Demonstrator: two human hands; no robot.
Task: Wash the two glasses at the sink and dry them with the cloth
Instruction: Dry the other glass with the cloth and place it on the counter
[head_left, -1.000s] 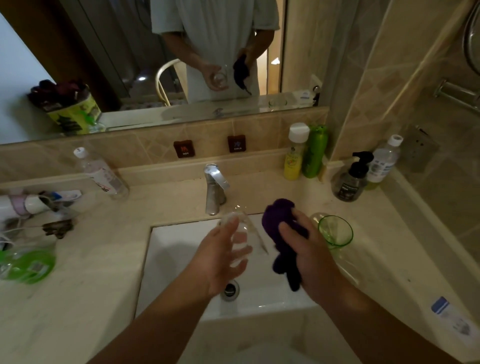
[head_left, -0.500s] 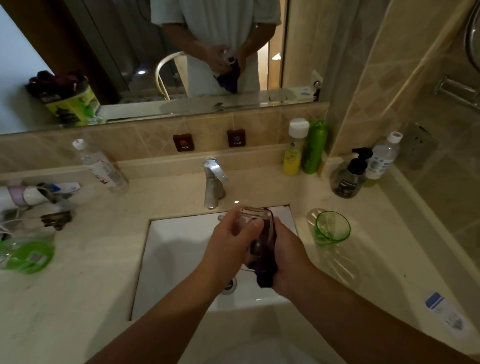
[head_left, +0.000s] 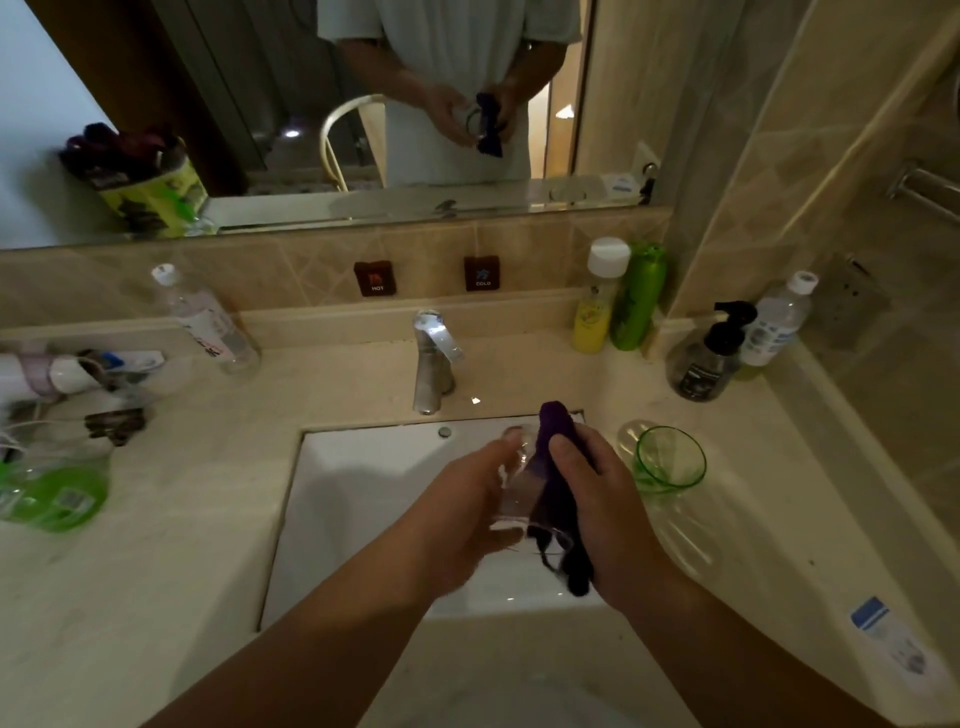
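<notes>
Since the previous frame, purple cloth (head_left: 557, 467) has shifted from inside the clear glass (head_left: 519, 486) to along its right side, top end now poking up past the rim; both hands sit slightly further right over the basin.

Head view: left hand (head_left: 462, 512) is wrapped around the clear glass, fingers curled on its left wall, glass tilted with its mouth toward the camera, held above the white sink (head_left: 353, 499). Right hand (head_left: 605, 512) is closed around the cloth, pressing it against the glass; dark tail of cloth hangs below the palm. Green glass (head_left: 669, 460) stands upright on the counter (head_left: 156, 597) just off the sink's right edge, apart from both hands. Tap (head_left: 432, 358) at the sink's back edge, no water visible. Yellow bottle (head_left: 597, 299) and green bottle (head_left: 638, 296) stand touching at the counter's back edge, right of the tap; pump bottle (head_left: 706, 358) in the back right corner.
</notes>
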